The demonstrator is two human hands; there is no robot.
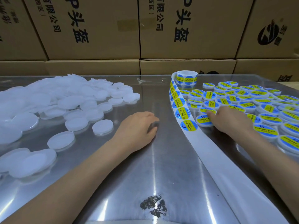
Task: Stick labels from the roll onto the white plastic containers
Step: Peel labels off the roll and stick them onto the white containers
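Plain white plastic containers [48, 101] lie piled at the left of the metal table [161, 159]. The label roll [186, 78] stands at the back middle, and its strip [184, 110] of blue and yellow round labels runs toward me, ending in bare white backing. Labelled containers [252, 101] cover the right side. My left hand [137, 128] rests on the table with fingers curled under, holding nothing that I can see. My right hand [229, 120] lies among the labelled containers, its fingers touching a labelled container [204, 120] beside the strip.
Stacked brown cardboard boxes [145, 38] form a wall behind the table. A dark scuffed patch [153, 206] marks the metal near the front edge. Bare table lies between the two piles.
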